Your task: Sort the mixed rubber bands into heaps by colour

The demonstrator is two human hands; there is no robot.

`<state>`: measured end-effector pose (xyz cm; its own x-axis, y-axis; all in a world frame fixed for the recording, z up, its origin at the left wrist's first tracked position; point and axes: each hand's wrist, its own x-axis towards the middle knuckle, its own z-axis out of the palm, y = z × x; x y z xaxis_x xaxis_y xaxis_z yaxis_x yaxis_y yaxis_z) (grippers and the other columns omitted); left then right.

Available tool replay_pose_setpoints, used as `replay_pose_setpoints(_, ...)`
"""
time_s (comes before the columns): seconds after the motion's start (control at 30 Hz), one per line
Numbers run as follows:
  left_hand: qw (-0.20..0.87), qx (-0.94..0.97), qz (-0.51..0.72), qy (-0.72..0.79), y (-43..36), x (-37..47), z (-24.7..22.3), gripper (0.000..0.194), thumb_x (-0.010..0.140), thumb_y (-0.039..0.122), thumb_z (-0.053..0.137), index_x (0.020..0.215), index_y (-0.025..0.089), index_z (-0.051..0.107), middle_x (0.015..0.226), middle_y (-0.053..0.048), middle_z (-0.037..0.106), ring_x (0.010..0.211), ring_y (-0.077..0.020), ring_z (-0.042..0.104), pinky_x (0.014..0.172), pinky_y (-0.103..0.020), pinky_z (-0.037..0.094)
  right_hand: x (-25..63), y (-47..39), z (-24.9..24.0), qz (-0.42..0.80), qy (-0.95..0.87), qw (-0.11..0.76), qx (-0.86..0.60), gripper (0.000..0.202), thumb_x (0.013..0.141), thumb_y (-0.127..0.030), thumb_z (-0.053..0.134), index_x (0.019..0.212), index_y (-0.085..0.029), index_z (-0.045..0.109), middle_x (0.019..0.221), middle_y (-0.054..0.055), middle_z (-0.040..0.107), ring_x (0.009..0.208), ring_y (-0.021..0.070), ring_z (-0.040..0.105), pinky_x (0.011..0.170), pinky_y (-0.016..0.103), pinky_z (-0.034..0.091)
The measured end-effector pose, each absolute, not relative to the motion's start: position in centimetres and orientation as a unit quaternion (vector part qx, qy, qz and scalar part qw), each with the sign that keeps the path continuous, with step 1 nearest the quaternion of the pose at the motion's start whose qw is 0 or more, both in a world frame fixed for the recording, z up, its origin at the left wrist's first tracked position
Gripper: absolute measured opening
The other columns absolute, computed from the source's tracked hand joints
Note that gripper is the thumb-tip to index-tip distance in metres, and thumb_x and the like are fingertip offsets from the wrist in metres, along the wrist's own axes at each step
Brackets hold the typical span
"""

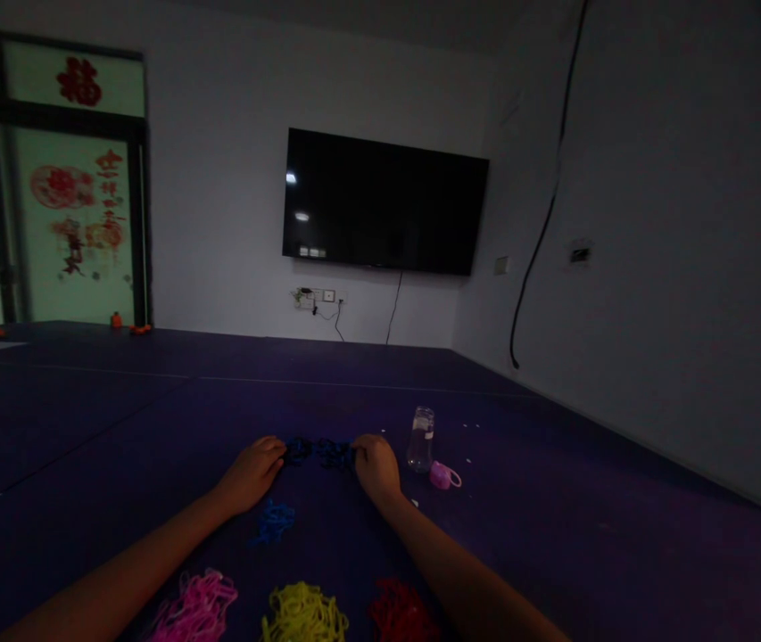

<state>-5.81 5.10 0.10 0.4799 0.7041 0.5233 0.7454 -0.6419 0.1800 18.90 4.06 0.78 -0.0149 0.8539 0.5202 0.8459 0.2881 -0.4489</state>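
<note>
In the dim head view, a dark blue-black pile of what look like rubber bands (333, 453) lies spread between my hands on the purple-blue surface. My left hand (252, 473) is closed at the pile's left end, its fingertips against the bands. At the right end, my right hand (378, 467) is closed with thumb and fingers on the strands. A small blue bunch of bands (274, 520) lies just in front of my left hand. Nearer to me are pink bands (199, 606), yellow bands (304, 613) and red bands (403, 612), each in its own heap.
To the right of my right hand stands a clear bottle (421, 440), with a pink cap with a loop (443, 476) beside it. Small white scraps dot the surface (554, 535). Orange objects (141, 329) sit at the far left edge. A television (385, 203) hangs on the wall.
</note>
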Motion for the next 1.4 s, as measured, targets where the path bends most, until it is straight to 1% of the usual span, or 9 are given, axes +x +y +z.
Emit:
replay_pose_setpoints(0.13, 0.025, -0.858, -0.287, -0.424, 4.89, -5.74, 0.29, 0.026, 0.085, 0.012, 0.042, 0.099, 0.017, 0.064, 0.100, -0.009, 0.065, 0.097, -0.0202, 0.058, 0.089, -0.034, 0.045, 18.83, 3.76, 1.02, -0.003, -0.717, 0.368, -0.592, 0.035, 0.074, -0.005, 0.041, 0.084, -0.019, 0.072, 0.093, 0.005, 0.070, 0.094, 0.0171, 0.060, 0.087, 0.024, 0.040)
replay_pose_setpoints(0.27, 0.026, -0.859, -0.282, -0.427, 5.09, -5.72, 0.22, 0.026, 0.085, 0.012, 0.043, 0.098, 0.016, 0.064, 0.101, -0.009, 0.064, 0.099, -0.0208, 0.057, 0.090, -0.035, 0.044, 18.57, 3.43, 1.15, -0.019, -0.733, 0.319, -0.600, 0.032, 0.076, -0.008, 0.043, 0.082, -0.020, 0.072, 0.092, 0.005, 0.070, 0.095, 0.0184, 0.059, 0.088, 0.026, 0.039)
replay_pose_setpoints(0.4, 0.025, -0.858, -0.275, -0.434, 5.04, -5.71, 0.25, 0.027, 0.085, 0.012, 0.042, 0.098, 0.016, 0.065, 0.102, -0.009, 0.064, 0.099, -0.0207, 0.057, 0.090, -0.035, 0.044, 18.34, 3.26, 1.27, -0.033, -0.748, 0.269, -0.605, 0.032, 0.076, -0.009, 0.043, 0.085, -0.020, 0.072, 0.094, 0.007, 0.069, 0.099, 0.0201, 0.058, 0.089, 0.028, 0.038)
replay_pose_setpoints(0.6, 0.020, -0.863, -0.269, -0.428, 4.61, -5.61, 0.62, 0.029, 0.085, 0.010, 0.040, 0.097, 0.015, 0.066, 0.102, -0.010, 0.063, 0.097, -0.0208, 0.058, 0.087, -0.033, 0.045, 18.30, 3.45, 1.29, -0.032, -0.769, 0.239, -0.592, 0.036, 0.074, -0.005, 0.042, 0.089, -0.019, 0.072, 0.099, 0.007, 0.068, 0.103, 0.0196, 0.056, 0.090, 0.027, 0.037)
replay_pose_setpoints(0.73, 0.023, -0.858, -0.276, -0.433, 4.49, -5.59, 0.59, 0.029, 0.085, 0.010, 0.041, 0.098, 0.015, 0.066, 0.103, -0.010, 0.063, 0.098, -0.0205, 0.057, 0.088, -0.032, 0.045, 18.39, 3.72, 1.19, -0.024, -0.778, 0.255, -0.574, 0.037, 0.073, -0.003, 0.042, 0.090, -0.019, 0.072, 0.103, 0.006, 0.068, 0.104, 0.0184, 0.055, 0.092, 0.025, 0.037)
replay_pose_setpoints(0.9, 0.019, -0.858, -0.279, -0.431, 4.83, -5.74, 0.33, 0.031, 0.084, 0.009, 0.040, 0.100, 0.016, 0.066, 0.106, -0.010, 0.064, 0.101, -0.0207, 0.057, 0.091, -0.035, 0.044, 18.61, 3.80, 1.12, 0.001, -0.769, 0.324, -0.550, 0.042, 0.073, -0.001, 0.041, 0.096, -0.018, 0.071, 0.109, 0.005, 0.066, 0.103, 0.0163, 0.056, 0.091, 0.023, 0.039)
replay_pose_setpoints(1.07, 0.022, -0.866, -0.283, -0.412, 5.45, -5.88, 0.08, 0.032, 0.083, 0.007, 0.040, 0.096, 0.017, 0.068, 0.106, -0.009, 0.065, 0.104, -0.0217, 0.056, 0.094, -0.038, 0.043, 18.70, 3.73, 1.11, 0.031, -0.753, 0.372, -0.542, 0.043, 0.073, -0.001, 0.040, 0.096, -0.020, 0.071, 0.106, 0.004, 0.067, 0.100, 0.0157, 0.059, 0.090, 0.025, 0.041)
replay_pose_setpoints(1.23, 0.011, -0.856, -0.289, -0.429, 5.12, -5.74, 0.29, 0.030, 0.084, 0.007, 0.040, 0.089, 0.016, 0.069, 0.101, -0.010, 0.065, 0.096, -0.0202, 0.059, 0.087, -0.033, 0.047, 18.61, 3.70, 1.12, 0.031, -0.760, 0.355, -0.543, 0.038, 0.072, -0.002, 0.042, 0.086, -0.018, 0.073, 0.098, 0.004, 0.070, 0.097, 0.0160, 0.060, 0.089, 0.024, 0.042)
replay_pose_setpoints(1.4, 0.001, -0.851, -0.281, -0.443, 4.77, -5.59, 0.58, 0.029, 0.084, 0.009, 0.040, 0.091, 0.014, 0.068, 0.097, -0.010, 0.065, 0.092, -0.0202, 0.060, 0.084, -0.032, 0.048, 18.56, 3.82, 0.94, 0.034, -0.763, 0.324, -0.558, 0.034, 0.071, -0.003, 0.044, 0.080, -0.018, 0.073, 0.094, 0.004, 0.071, 0.096, 0.0165, 0.061, 0.090, 0.024, 0.040)
